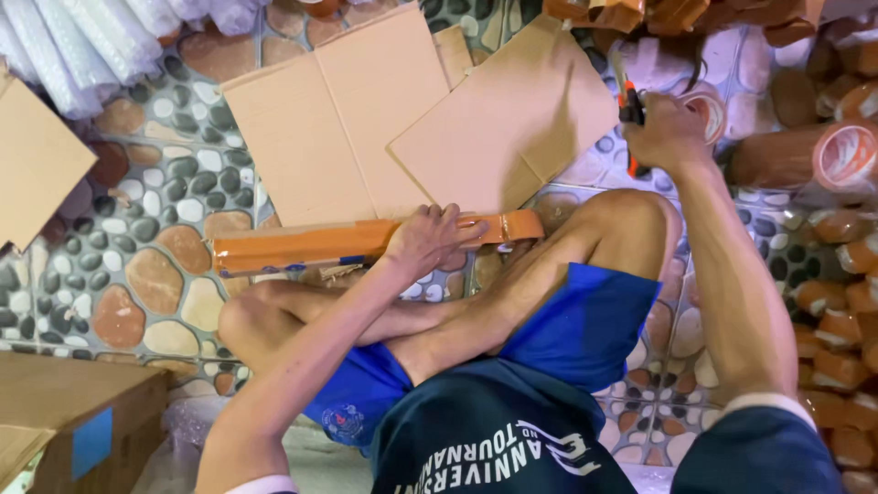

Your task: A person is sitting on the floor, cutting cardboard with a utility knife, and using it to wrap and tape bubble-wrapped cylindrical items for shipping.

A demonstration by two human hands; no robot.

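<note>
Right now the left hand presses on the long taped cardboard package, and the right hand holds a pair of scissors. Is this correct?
Not quite. In the head view the right hand holds a tape dispenser with an orange handle, not scissors. The left hand does press on the long taped cardboard package.

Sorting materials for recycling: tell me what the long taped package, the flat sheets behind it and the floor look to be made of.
Long package: seemingly wrapped in glossy brown plastic tape, given its sheen; contents hidden. The left hand presses it.
Flat sheets: matte tan corrugated cardboard, with fold creases.
Floor: probably glazed tile with a pebble pattern, since grout lines cross it.
</note>
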